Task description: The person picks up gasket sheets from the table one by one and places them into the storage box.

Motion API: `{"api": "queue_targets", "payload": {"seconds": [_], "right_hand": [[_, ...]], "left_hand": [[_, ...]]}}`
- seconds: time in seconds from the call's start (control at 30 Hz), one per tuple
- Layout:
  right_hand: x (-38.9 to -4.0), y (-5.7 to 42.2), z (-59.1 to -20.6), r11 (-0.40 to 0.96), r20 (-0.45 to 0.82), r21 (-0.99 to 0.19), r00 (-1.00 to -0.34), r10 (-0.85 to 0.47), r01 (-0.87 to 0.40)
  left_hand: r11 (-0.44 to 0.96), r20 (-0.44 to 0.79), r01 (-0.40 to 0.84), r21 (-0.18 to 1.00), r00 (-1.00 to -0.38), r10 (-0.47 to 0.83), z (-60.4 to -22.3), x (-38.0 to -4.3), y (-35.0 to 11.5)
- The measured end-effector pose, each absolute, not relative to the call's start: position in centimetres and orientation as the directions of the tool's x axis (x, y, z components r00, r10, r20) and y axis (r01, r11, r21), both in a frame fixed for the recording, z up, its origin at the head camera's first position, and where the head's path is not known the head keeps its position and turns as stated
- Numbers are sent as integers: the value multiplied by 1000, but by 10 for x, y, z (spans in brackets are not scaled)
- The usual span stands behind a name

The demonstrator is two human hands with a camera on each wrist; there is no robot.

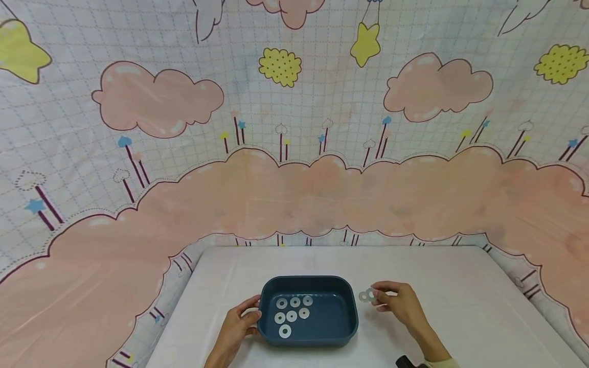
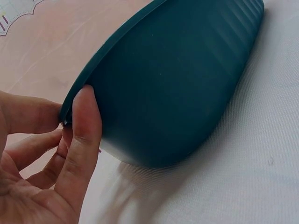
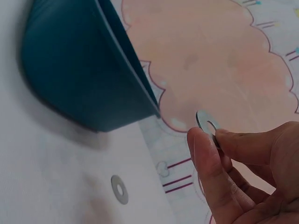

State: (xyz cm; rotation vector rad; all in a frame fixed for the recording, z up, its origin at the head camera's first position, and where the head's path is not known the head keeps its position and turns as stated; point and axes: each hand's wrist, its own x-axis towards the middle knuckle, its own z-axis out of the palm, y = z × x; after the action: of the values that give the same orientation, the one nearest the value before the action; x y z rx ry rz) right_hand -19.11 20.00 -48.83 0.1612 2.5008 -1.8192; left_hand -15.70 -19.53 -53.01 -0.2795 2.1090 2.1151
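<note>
A dark blue rectangular tub [image 1: 333, 314] stands on the white table. Several flat metal washers [image 1: 285, 337] lie on its floor, mostly in the left half. My left hand [image 1: 233, 327] pinches the tub's left rim; in the left wrist view its thumb presses the outer wall [image 2: 163, 84]. To the right of the tub, my right hand [image 1: 404, 306] holds one washer [image 3: 202, 119] between thumb and fingertips, raised off the table. Another washer [image 3: 115, 184] lies flat on the table between that hand and the tub.
The white table [image 1: 460, 286] reaches back to a cloth backdrop [image 1: 322, 199] printed with clouds and stars. A small black object [image 1: 404, 362] shows at the bottom edge, near my right wrist.
</note>
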Motion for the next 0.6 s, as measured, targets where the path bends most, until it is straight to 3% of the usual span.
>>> {"api": "queue_targets", "payload": {"seconds": [0.6], "right_hand": [[-193,169,-473,170,-90,-982,-993,-71,77]], "left_hand": [[-4,-235,-235,972,-971,-46,-535,-159,-196]]}}
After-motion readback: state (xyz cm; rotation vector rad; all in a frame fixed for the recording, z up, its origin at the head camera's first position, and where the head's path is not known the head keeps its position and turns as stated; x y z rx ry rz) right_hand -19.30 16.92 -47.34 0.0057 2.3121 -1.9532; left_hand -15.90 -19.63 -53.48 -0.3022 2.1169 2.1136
